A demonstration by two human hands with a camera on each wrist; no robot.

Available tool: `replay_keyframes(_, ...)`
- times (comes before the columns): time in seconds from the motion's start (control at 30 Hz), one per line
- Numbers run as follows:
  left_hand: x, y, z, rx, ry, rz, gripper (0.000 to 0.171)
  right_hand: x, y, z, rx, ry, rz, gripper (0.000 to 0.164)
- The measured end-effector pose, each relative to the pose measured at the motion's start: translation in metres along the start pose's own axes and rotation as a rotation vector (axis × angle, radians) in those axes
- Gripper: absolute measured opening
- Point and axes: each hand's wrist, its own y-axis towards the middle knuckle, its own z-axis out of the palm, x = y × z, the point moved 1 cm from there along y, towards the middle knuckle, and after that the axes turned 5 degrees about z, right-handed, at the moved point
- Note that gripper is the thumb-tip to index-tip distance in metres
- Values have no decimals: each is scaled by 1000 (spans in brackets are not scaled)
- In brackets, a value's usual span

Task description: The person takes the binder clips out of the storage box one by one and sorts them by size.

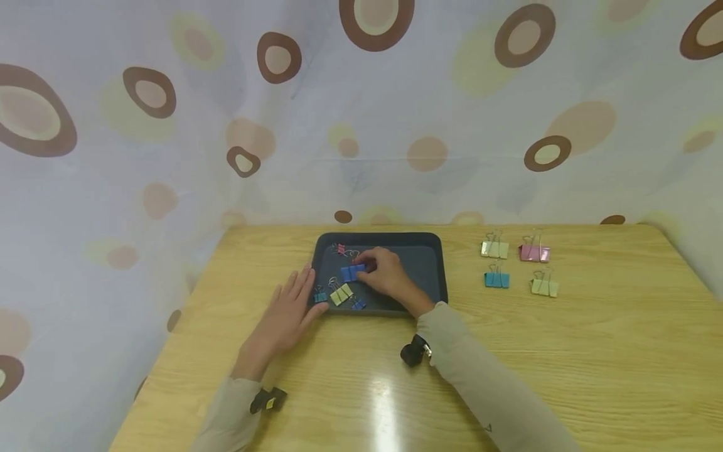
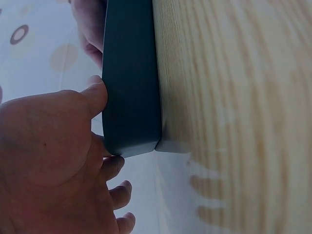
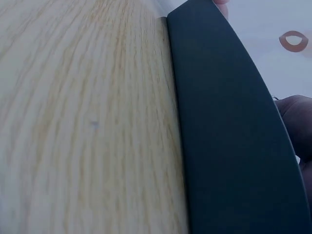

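A dark tray [image 1: 418,276] lies on the wooden table with several binder clips inside. My right hand [image 1: 386,273] reaches into it and pinches a large blue binder clip [image 1: 353,272] between thumb and fingers. Near that clip are a red binder clip [image 1: 341,248], a yellow binder clip [image 1: 341,294], a small teal binder clip [image 1: 320,295] and a small blue binder clip [image 1: 358,304]. Fingers extended, my left hand [image 1: 287,314] touches the tray's front left corner. In the right wrist view the tray wall [image 3: 224,117] hides most of the right hand [image 3: 298,124].
On the table right of the tray stand two pale yellow binder clips [image 1: 494,249] [image 1: 545,287], a pink binder clip [image 1: 534,252] and a teal binder clip [image 1: 497,279]. A patterned curtain [image 1: 361,125] hangs along the table's back and left side.
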Motion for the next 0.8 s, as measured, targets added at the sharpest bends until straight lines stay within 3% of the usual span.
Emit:
replay_keyframes(0.33,-1,-1,0,-1,-1,-10,78,1,-11,-18,11,110,28,21)
replay_keyframes(0.53,-1,-2,0,-5,0,-11,78,3,-22,-32,31,212,-26,21)
replay_keyframes(0.8,-1,-2,0,-6,-1,-7,78,-4,-35,-52,25,251,-73,22)
